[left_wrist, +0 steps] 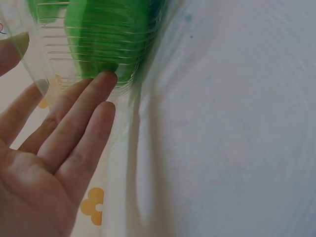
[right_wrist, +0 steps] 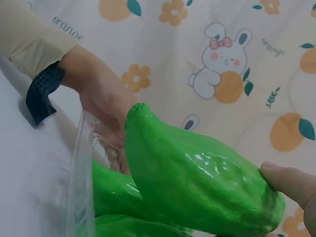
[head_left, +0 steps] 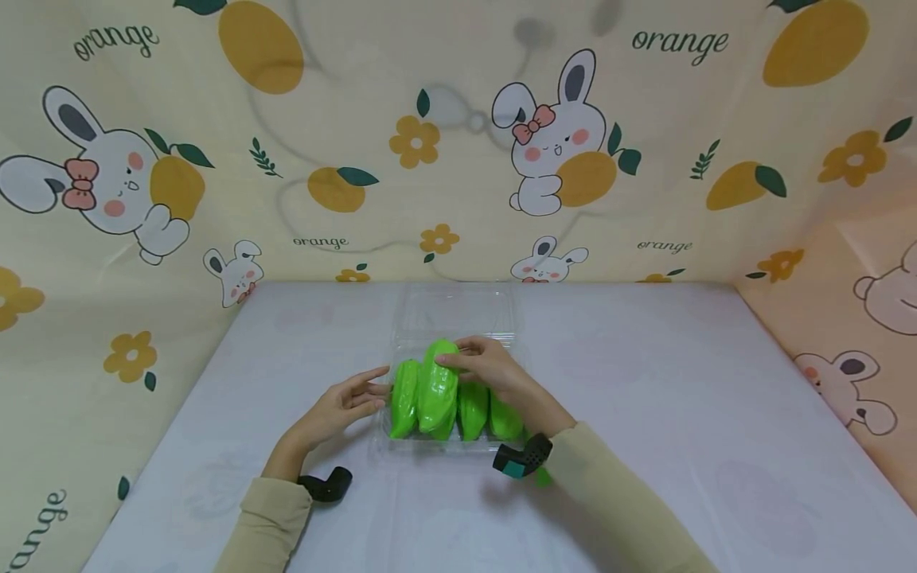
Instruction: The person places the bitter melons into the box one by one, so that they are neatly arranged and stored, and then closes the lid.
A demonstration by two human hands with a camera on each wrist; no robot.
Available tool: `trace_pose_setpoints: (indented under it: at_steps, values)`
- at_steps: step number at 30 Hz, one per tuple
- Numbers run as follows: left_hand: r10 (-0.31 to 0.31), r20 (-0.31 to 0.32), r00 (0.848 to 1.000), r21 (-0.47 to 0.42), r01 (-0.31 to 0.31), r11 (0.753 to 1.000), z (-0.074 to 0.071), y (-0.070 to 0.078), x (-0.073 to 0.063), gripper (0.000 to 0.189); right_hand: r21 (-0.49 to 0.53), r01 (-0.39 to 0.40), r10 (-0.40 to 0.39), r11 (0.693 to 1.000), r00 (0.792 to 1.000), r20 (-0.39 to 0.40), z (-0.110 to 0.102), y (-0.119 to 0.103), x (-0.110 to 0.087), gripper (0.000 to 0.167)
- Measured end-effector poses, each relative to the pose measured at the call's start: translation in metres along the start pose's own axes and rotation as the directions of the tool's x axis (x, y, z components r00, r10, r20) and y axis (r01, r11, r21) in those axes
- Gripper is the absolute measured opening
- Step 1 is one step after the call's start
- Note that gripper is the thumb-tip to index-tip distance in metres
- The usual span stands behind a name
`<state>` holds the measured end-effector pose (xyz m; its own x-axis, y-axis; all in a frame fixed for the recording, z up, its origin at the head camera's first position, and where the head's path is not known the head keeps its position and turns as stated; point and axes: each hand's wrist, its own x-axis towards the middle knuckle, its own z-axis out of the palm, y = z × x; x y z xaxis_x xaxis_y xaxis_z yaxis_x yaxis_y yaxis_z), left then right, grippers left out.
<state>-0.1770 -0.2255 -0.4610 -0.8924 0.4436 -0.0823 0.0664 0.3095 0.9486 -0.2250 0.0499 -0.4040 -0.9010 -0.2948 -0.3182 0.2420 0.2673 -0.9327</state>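
A clear plastic box point(head_left: 430, 447) holds several shiny bright-green fruit-shaped pieces, plump in the middle and tapered at the end. My right hand point(head_left: 490, 368) pinches the far end of one green fruit point(head_left: 437, 390), thumb on its upper side. In the right wrist view this fruit point(right_wrist: 197, 173) tilts above other green pieces point(right_wrist: 116, 190) in the box. My left hand point(head_left: 347, 402) is at the box's left side, fingers extended. The left wrist view shows its fingertips point(left_wrist: 106, 84) right at the ribbed clear wall point(left_wrist: 54, 54), with green showing through behind.
The box's clear lid point(head_left: 454, 310) stands open at the back. A small bit of green point(head_left: 542, 476) shows below the right wrist. A white-covered table point(head_left: 645, 446) spreads around the box, with a patterned cloth point(head_left: 458, 48) hanging behind and at the sides.
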Motion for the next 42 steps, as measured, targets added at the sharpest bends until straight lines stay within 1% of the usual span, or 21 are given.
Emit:
trace_pose_setpoints:
  at_steps: [7,15,21,30,42]
  values:
    - [-0.003,-0.002,1.0,0.009,0.003,1.0,0.0,0.0,0.0,0.063,0.003,-0.009,0.009,1.0,1.0,-0.024,0.01,-0.001,0.006,0.06]
    - [0.004,0.006,1.0,-0.014,-0.004,1.0,0.001,0.001,0.0,0.062,-0.023,0.005,-0.005,1.0,1.0,-0.027,0.02,-0.002,0.011,0.057]
    - [0.005,0.004,1.0,-0.011,-0.004,1.0,0.001,0.002,0.0,0.063,-0.049,0.015,-0.018,0.999,0.997,-0.07,0.025,0.0,0.013,0.057]
    - [-0.006,-0.003,1.0,0.003,0.006,1.0,0.002,0.002,-0.001,0.063,-0.049,0.037,-0.041,0.998,0.995,-0.09,0.027,0.001,0.015,0.057]
    - [0.006,0.001,1.0,-0.003,-0.006,1.0,0.001,0.001,0.0,0.062,-0.019,0.051,-0.052,0.999,0.997,-0.061,0.023,0.003,0.012,0.053]
